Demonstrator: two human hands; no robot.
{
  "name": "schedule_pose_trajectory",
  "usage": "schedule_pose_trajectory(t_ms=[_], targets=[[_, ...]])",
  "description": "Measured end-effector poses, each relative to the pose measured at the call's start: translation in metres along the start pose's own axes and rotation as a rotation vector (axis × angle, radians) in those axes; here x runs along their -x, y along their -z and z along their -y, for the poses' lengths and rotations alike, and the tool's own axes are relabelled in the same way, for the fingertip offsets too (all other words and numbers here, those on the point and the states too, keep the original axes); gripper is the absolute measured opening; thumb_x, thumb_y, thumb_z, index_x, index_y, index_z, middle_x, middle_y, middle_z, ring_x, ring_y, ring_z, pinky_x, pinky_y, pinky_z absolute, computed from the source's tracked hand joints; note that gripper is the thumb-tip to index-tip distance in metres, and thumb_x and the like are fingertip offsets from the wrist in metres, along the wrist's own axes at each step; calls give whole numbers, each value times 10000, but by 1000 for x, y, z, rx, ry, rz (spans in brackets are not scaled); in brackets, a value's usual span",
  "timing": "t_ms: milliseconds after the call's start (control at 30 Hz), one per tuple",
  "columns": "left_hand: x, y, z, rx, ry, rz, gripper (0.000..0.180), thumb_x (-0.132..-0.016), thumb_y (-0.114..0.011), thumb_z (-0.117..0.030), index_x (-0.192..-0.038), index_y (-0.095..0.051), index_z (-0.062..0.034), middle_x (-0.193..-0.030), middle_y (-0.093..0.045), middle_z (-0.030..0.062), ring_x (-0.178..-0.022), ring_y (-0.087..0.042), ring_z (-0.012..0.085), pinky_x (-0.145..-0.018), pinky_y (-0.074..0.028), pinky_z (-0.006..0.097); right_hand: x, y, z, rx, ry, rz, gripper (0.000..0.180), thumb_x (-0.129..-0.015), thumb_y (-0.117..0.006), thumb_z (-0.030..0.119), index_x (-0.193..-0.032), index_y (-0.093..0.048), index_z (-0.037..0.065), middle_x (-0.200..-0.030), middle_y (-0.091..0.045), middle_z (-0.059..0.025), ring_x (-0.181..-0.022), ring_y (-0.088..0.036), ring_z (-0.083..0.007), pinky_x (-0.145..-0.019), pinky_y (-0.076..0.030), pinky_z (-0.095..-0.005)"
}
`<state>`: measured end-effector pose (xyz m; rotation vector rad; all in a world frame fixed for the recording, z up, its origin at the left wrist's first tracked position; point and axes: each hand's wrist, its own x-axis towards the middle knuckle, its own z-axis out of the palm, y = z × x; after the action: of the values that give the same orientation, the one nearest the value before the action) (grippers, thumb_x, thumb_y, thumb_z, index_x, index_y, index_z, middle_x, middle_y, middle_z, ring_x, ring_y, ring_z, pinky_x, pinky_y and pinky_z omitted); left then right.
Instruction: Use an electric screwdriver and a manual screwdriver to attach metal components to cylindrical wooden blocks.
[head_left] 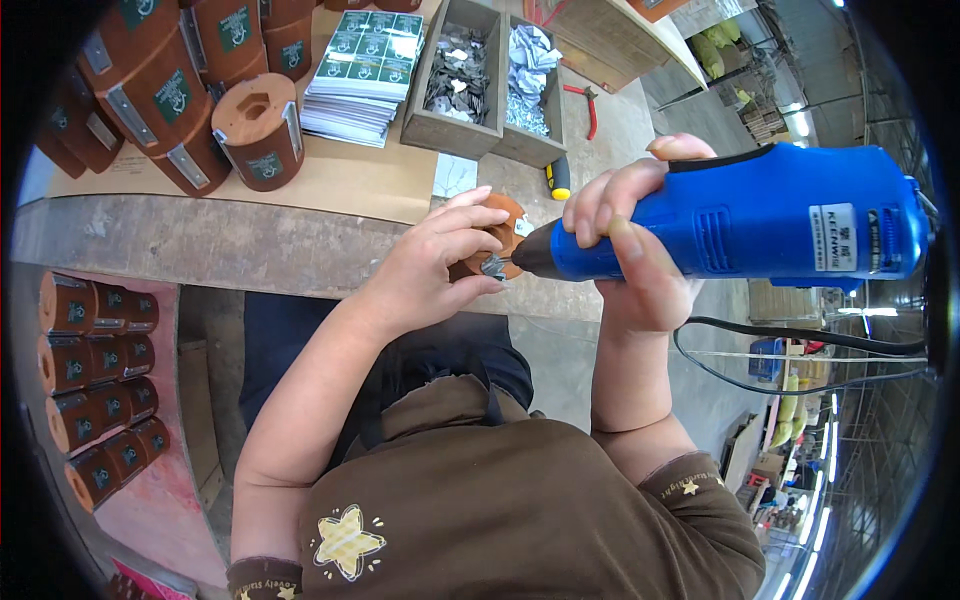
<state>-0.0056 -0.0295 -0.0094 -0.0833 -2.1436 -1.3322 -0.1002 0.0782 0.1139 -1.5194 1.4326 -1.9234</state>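
My left hand (435, 265) grips a small brown wooden block (497, 238) at the front edge of the workbench (200, 240), with a small metal plate on its side. My right hand (625, 235) holds a blue electric screwdriver (760, 215), its dark nose pressed against the metal piece on the block. A black cord (790, 345) runs from the tool to the right.
Finished brown blocks with green labels and metal plates (170, 100) pile at the back left; more are stacked below left (100, 390). A stack of green label sheets (365, 75), two wooden boxes of metal parts (485, 75), red pliers (588, 105) and a yellow-black tool (558, 178) lie behind.
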Motion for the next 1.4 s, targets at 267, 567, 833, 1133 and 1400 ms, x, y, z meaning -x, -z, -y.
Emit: schedule_pose_trajectory(t_ms=[267,567,833,1133,1400], targets=[[-4,2,-7,27,44,39,307,-596,-748,-53,-868,-610,-16,-1156,-545,100,-1223,-370,314,-962,-353,392,6,26,21,-207,167,-244,577,-707,-552,66,-1200,-261,-3,-717,-495,-79,-623,-514,-198,-633,-448,-356],[-7,-1,-19,-138,63,-144,211,-705,-595,-51,-913,-592,-18,-1155,-532,145,-1191,-392,357,-967,-334,413,32,61,35,-246,260,-317,568,-734,-507,98,-1232,-248,13,-753,-483,-96,-649,-505,-202,-642,-447,-373],[-8,-41,-32,-598,63,-85,429,-518,-774,-115,-858,-533,-16,-1240,-414,167,-1195,-327,410,-940,-333,476,43,73,40,-290,292,-364,565,-732,-510,96,-1226,-248,18,-750,-484,-90,-644,-505,-200,-639,-444,-370],[-19,24,-34,-367,175,303,381,-563,-684,61,-911,-587,-61,-1350,-314,116,-1281,-194,390,-1015,-271,462,51,70,38,-312,249,-387,573,-716,-521,79,-1217,-251,12,-727,-486,-92,-631,-510,-199,-631,-452,-364],[-1,-32,-33,-384,200,-197,371,-585,-772,-170,-881,-583,-49,-1301,-347,205,-1203,-358,363,-921,-372,414,44,58,28,-333,160,-371,560,-710,-535,74,-1202,-274,18,-715,-487,-83,-638,-510,-195,-631,-455,-357]])
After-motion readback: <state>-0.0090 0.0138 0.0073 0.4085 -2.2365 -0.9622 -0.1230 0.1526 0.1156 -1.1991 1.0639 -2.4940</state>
